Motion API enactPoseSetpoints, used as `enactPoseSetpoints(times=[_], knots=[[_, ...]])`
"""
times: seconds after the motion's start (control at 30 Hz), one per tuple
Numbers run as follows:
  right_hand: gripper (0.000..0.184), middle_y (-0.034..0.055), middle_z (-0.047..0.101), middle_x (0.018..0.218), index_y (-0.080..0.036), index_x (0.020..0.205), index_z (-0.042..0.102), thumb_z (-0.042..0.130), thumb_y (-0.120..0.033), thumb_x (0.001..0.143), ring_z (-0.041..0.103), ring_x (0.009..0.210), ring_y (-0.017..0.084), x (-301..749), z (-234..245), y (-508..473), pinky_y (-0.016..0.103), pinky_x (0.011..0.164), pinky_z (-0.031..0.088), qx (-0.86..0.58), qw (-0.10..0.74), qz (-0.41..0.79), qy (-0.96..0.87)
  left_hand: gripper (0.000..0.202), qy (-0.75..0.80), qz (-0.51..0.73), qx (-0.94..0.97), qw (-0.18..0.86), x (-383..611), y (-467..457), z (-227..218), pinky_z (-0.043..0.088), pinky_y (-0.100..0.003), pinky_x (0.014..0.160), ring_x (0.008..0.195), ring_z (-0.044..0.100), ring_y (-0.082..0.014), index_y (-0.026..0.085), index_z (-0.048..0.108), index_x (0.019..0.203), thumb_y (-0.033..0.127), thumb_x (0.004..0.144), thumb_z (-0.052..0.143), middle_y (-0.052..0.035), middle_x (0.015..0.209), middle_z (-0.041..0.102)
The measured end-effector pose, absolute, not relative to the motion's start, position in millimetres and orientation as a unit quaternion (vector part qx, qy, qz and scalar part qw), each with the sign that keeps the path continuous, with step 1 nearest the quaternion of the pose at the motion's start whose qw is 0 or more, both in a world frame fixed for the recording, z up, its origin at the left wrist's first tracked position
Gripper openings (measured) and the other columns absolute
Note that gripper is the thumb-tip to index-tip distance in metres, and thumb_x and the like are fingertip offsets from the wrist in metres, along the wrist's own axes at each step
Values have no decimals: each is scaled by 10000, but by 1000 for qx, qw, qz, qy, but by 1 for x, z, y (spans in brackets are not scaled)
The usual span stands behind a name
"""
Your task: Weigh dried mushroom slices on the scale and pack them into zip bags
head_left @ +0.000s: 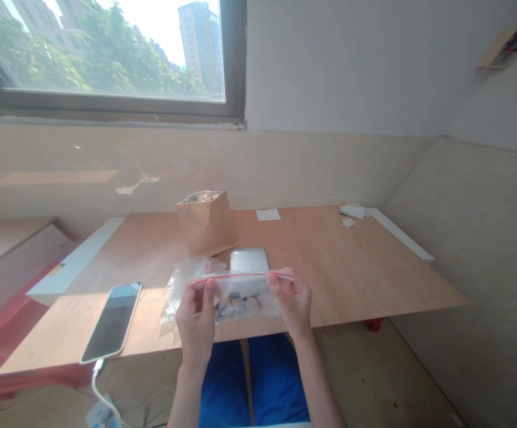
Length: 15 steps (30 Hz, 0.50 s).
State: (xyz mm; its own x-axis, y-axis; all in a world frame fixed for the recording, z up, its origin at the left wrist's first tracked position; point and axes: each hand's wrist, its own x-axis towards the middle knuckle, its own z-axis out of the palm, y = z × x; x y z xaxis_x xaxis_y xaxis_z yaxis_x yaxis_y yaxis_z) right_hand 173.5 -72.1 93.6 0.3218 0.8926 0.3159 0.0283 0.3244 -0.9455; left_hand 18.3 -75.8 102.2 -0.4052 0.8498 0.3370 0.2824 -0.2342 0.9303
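Between both hands, near the table's front edge, I hold up a clear zip bag with a red seal strip along its top. Some small dark and brownish pieces show through the plastic, too blurred to name. My left hand pinches the strip's left end between thumb and fingers. At the other end, my right hand grips the strip the same way. More clear zip bags lie under and left of my left hand. Just behind the held bag is a silver flat scale or tin, partly hidden.
An open brown paper pouch with a shiny lining stands behind the bags. At the left, a phone lies with a white cable plugged in. A white paper and crumpled white scraps lie at the back of the table.
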Motion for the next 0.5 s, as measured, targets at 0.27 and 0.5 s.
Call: enactPoseSetpoints(times=[0.27, 0.5], knots=[[143, -16, 585, 664, -189, 696, 604, 623, -317, 756, 564, 652, 121, 163, 93, -69, 230, 622, 465, -449, 671, 355, -470, 344, 571, 604, 476, 288, 21, -74, 103, 444, -199, 546, 600, 542, -108, 177, 530, 746, 509, 818, 474, 7, 646, 564], [141, 17, 642, 720, -184, 735, 650, 645, -325, 742, 617, 710, 158, 166, 91, -68, 266, 662, 503, -447, 658, 379, -473, 320, 509, 602, 492, 369, 19, -76, 103, 474, -204, 590, 668, 575, -116, 170, 551, 807, 489, 794, 528, -5, 712, 603]])
